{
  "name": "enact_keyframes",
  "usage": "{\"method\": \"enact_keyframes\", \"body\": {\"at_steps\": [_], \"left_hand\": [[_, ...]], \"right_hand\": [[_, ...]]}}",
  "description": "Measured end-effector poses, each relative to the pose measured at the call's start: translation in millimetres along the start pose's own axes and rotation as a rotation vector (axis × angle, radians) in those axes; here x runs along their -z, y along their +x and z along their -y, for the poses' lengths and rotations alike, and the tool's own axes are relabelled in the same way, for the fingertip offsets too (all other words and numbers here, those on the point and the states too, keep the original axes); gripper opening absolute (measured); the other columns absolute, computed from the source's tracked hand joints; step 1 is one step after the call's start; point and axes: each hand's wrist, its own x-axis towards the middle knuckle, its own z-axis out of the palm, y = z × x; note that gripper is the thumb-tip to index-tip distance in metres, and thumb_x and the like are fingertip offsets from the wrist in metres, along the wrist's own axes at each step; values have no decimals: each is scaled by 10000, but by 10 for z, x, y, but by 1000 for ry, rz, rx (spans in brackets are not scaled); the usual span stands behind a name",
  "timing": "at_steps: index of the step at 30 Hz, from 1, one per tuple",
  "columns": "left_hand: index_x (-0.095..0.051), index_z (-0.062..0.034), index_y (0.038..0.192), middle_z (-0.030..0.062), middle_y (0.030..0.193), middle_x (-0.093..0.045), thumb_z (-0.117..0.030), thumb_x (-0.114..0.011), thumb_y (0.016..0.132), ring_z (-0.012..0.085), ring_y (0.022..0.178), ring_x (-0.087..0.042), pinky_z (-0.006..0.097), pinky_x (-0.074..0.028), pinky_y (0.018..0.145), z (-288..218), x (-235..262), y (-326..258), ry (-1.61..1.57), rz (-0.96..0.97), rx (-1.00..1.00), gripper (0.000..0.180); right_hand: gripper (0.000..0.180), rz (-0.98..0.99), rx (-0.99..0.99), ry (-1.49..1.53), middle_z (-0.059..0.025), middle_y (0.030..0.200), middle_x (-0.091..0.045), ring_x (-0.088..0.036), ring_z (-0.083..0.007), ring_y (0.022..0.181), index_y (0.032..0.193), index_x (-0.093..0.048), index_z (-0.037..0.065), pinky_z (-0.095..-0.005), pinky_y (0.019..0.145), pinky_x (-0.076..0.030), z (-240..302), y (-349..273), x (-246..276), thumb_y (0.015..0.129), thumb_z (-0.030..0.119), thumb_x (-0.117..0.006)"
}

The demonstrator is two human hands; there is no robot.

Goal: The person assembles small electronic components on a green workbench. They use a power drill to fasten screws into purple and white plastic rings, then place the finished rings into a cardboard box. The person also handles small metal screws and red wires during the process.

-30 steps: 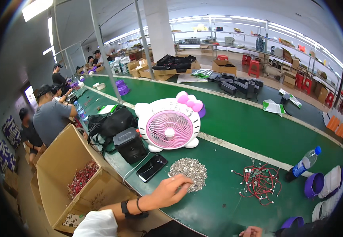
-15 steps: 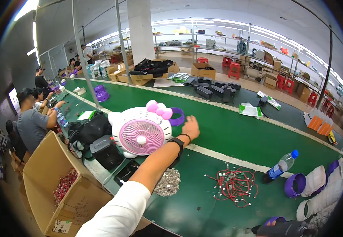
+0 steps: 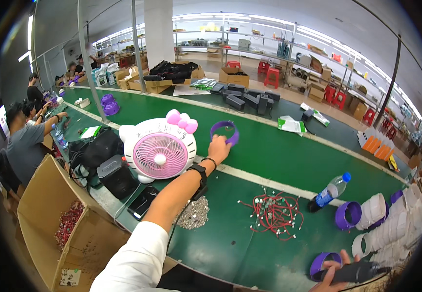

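My left hand (image 3: 216, 150) reaches over the green belt, its fingers closed on the near rim of a purple plastic ring (image 3: 230, 140). To its left stands a white cat-shaped fan (image 3: 187, 155) with a pink grille and pink bow. At the lower right my right hand (image 3: 328, 278) is closed around a black electric screwdriver (image 3: 357, 273) with a cord. Another purple ring (image 3: 314, 266) is right beside those fingers; whether they touch it I cannot tell. Between the hands lie a heap of small metal parts (image 3: 193, 214) and a tangle of red wires (image 3: 276, 214) with white connectors.
A dark-drink bottle (image 3: 324, 197) with a blue cap stands near stacked white rings (image 3: 372, 212) and a purple ring (image 3: 348, 216). A phone (image 3: 144, 201), black speaker box (image 3: 117, 176) and open carton (image 3: 40, 207) are at left. Co-workers sit along the line, one in a grey shirt (image 3: 25, 148).
My left hand has taken hold of the purple ring and tilted it up, away from the fan. My right hand has come into view around the screwdriver. The view has shifted slightly.
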Motion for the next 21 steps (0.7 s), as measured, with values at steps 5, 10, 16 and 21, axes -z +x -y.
{"method": "enact_keyframes", "body": {"at_steps": [5,10,16,21], "left_hand": [[-626,7,877,193,1021,-591,-476,-787,816,384,912,-610,450,-500,806,-941,727,-874,-179,265,-333,513],[-584,-38,860,106,1144,-573,-335,-846,758,326,1026,-601,412,-504,878,-958,1679,-1944,-206,843,-745,409],[-636,-79,996,110,1366,-513,-99,-729,806,359,1291,-497,463,-503,1005,-420,1688,-2464,-55,785,-1100,212],[-684,-131,1108,82,1333,-559,-137,-771,783,318,1278,-497,497,-370,1096,-720,1873,-3010,-289,650,-783,337]], "right_hand": [[545,-164,133,300,-138,1147,-641,-624,-167,790,1368,-465,-31,-323,843,-480,234,8,-17,892,158,-653],[595,-43,30,468,-156,1031,-571,-552,-164,657,1361,-405,-40,-282,641,-460,362,-157,26,841,126,-642],[339,38,-105,603,-85,816,-535,-417,-97,442,1177,-480,24,-233,412,-367,615,-328,-475,883,95,-633],[207,204,-39,689,-90,736,-532,-398,-84,406,1025,-453,51,-215,366,-335,619,-490,-926,936,105,-633]]}}
